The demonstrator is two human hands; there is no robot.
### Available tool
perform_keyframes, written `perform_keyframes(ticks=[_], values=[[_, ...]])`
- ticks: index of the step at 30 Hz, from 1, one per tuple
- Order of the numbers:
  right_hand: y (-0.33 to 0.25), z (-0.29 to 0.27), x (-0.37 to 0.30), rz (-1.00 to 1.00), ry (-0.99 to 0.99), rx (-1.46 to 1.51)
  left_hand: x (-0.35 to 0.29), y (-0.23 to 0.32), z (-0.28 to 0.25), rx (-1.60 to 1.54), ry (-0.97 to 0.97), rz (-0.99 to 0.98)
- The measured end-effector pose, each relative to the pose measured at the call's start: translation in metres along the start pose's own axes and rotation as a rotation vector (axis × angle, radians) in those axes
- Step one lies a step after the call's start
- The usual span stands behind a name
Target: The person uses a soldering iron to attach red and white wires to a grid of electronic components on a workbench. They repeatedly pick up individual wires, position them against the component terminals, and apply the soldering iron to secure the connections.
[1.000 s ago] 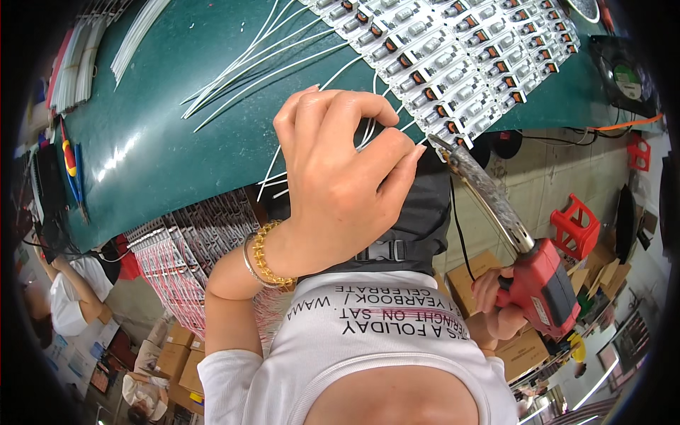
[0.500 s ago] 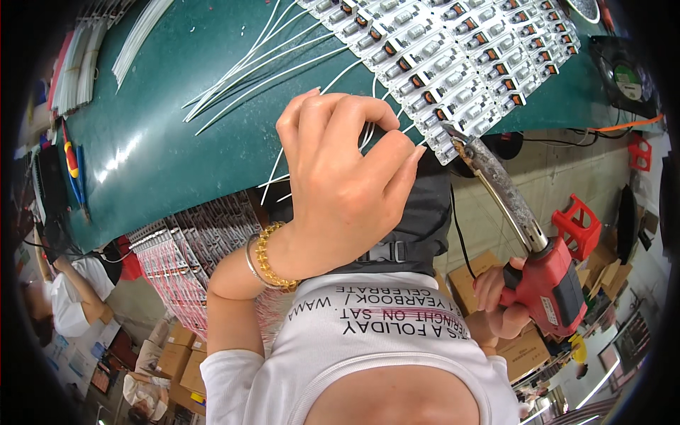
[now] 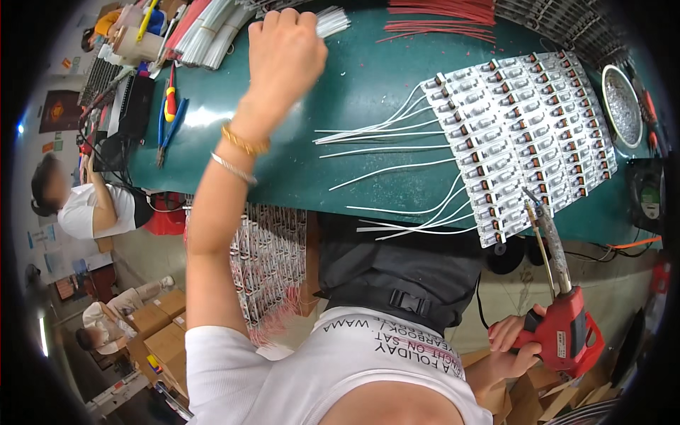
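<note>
My right hand [image 3: 517, 343] is closed around the grip of a red soldering gun [image 3: 563, 333]. The gun's long metal barrel points up and left, with its tip at the lower edge of a panel of small circuit boards [image 3: 528, 134]. Rows of silver and black-orange parts cover this panel. White wires [image 3: 382, 149] stick out from its left edge, spread over the table. My left hand [image 3: 287, 57] is reached out over the far part of the table, beside a bundle of loose white wires [image 3: 331, 23]. Its back faces up, and its fingers are hidden beneath.
On the green table [image 3: 234, 152] lie pliers [image 3: 170, 120], tied white wire bundles [image 3: 212, 32] and red wires [image 3: 439, 18]. A round metal dish [image 3: 623, 106] stands right of the panel. Wired panels [image 3: 273, 255] hang below the table edge. A co-worker [image 3: 92, 205] sits at left.
My left hand has moved from the panel's wired edge up and left across the table. The view has shifted. My right hand keeps hold of the soldering gun.
</note>
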State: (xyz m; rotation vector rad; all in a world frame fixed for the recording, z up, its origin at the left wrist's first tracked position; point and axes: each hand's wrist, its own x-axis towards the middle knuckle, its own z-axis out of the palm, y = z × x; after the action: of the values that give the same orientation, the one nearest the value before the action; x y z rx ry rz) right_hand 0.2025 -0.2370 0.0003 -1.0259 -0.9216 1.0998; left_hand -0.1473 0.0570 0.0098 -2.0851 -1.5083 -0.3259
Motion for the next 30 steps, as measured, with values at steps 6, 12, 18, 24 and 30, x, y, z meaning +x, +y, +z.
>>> perform_keyframes(ticks=[6,12,18,24,30], values=[[-0.002,0.001,-0.003,0.092,0.107,-0.023,0.017,-0.026,0.024,-0.127,-0.161,0.110],[-0.005,-0.003,-0.004,0.136,0.076,-0.041,0.000,-0.026,0.023,-0.244,-0.042,0.039],[-0.006,-0.006,-0.008,0.037,0.055,-0.067,0.000,0.011,-0.018,-0.503,0.313,-0.011],[-0.012,-0.004,-0.029,0.105,0.134,-0.182,-0.057,0.130,-0.109,-1.121,-0.239,0.076],[-0.011,-0.034,-0.064,0.070,-0.019,-0.159,-0.083,0.153,-0.097,-1.224,-0.309,0.119]])
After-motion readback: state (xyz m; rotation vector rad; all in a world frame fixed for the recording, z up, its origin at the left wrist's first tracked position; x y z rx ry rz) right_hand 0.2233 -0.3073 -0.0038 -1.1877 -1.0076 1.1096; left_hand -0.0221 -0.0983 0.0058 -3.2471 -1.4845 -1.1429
